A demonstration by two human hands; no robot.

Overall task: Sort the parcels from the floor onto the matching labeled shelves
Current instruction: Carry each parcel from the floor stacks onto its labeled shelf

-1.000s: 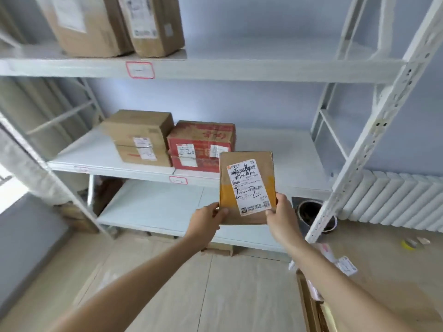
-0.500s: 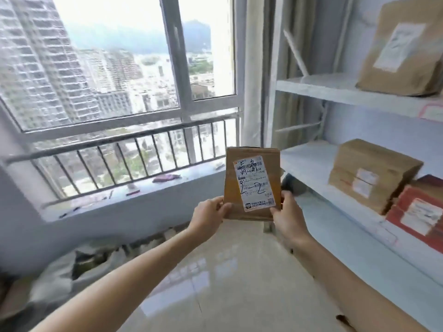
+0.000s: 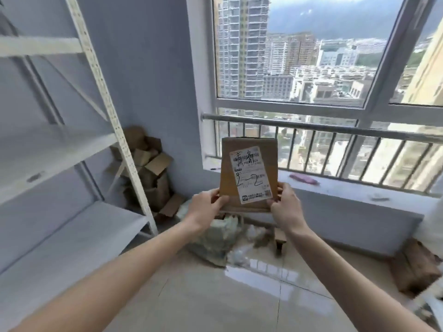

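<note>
Left hand (image 3: 208, 207): at frame centre, thumb on the front face and fingers curled behind the lower left corner of the parcel (image 3: 249, 174), gripping it.
Right hand (image 3: 285, 209): just right of centre, pinching the parcel's lower right corner, thumb toward the front.
Parcel: flat brown cardboard packet, held upright in the air between both hands, at frame centre, in front of the window sill. Front carries a white shipping label (image 3: 251, 174), slightly tilted, with black handwriting; the marks "2—2" are legible, the printed text is too small to read.

Room:
- Floor (image 3: 215, 295): glossy pale tiles, lower half of frame, reflecting window light.
- Wall (image 3: 148, 80): pale blue-grey, centre left.
- Window (image 3: 311, 56): large, upper right, showing high-rise buildings and hills; a metal railing (image 3: 335, 130) with vertical bars runs across its lower part.
- Window sill (image 3: 347, 188): pale ledge at right; a small purple object (image 3: 303, 179) lies on it.
- Shelving unit (image 3: 60, 152): white metal rack, left of frame, perforated upright; the visible tiers are bare.

Containers:
- Cardboard boxes (image 3: 148, 168): heap of opened brown cartons in the corner between rack and window wall, flaps loose; contents cannot be seen.
- Plastic wrapping (image 3: 220, 238): crumpled pale mass on the floor below the hands.
- Brown box (image 3: 414, 267): on the floor at lower right, closed.
</note>
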